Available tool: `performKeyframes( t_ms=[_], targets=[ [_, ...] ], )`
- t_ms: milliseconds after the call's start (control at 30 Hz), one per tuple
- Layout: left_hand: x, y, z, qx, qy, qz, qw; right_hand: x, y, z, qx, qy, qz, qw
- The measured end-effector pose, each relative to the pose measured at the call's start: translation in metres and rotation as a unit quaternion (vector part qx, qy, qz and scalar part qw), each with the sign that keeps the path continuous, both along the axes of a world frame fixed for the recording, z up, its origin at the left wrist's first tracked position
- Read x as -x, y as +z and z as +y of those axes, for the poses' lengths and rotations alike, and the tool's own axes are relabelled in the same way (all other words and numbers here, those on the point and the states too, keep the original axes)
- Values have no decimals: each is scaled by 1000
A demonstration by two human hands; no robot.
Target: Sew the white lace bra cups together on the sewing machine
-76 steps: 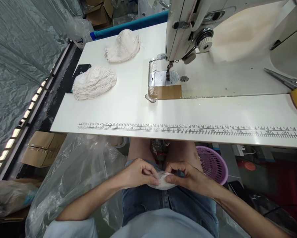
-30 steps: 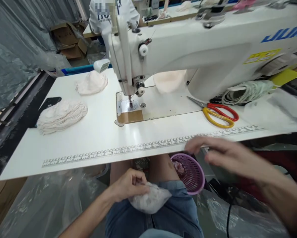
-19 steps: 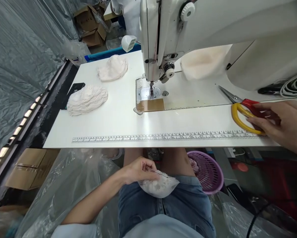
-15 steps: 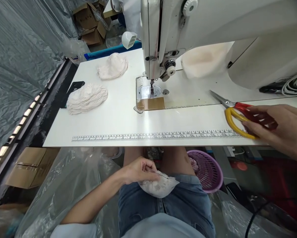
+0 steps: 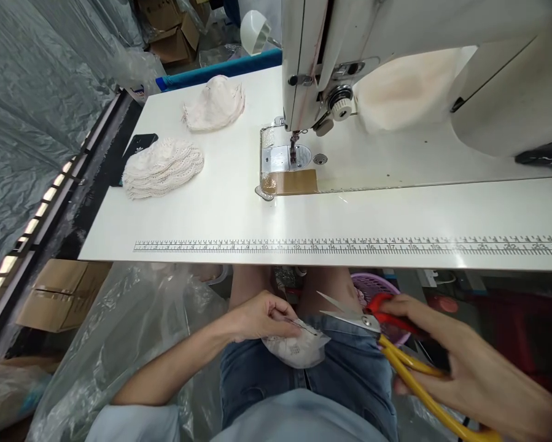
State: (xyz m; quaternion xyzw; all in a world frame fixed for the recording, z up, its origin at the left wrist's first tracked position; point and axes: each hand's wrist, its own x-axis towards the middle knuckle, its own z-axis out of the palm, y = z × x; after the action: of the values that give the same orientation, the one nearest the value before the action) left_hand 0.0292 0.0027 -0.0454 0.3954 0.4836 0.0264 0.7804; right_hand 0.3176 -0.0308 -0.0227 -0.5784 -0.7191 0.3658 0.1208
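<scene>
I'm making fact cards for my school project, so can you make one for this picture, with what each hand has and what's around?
Left hand: pinching whitish cloth above the lap
Right hand: holding scissors, blades apart, pointing toward the cloth
Table: white, ruler marks along the front edge
On it: sewing machine; cloth pile at left
Under it: purple basket, partly hidden

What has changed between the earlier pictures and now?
The right hand let go of the cloth, took the scissors off the table and brought them leftward to the lap; their blades are now open, pointing towards the cloth. The left hand kept its hold, and the white pile stayed on the table.
</scene>
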Motion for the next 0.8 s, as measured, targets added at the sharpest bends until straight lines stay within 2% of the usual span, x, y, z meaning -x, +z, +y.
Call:
performKeyframes(
  t_ms=[133,233,567,800],
  targets=[
    [0,0,-2,-1,-8,7,1000,10,-13,-7,129,80,-2,988],
    [-2,0,-3,-1,-5,10,1000,13,-18,-9,170,99,5,981],
    [-4,2,-3,6,19,-20,1000,12,-34,-12,195,125,18,973],
    [-5,0,-4,10,45,-27,999,12,-36,-13,177,90,48,979]
  ],
)
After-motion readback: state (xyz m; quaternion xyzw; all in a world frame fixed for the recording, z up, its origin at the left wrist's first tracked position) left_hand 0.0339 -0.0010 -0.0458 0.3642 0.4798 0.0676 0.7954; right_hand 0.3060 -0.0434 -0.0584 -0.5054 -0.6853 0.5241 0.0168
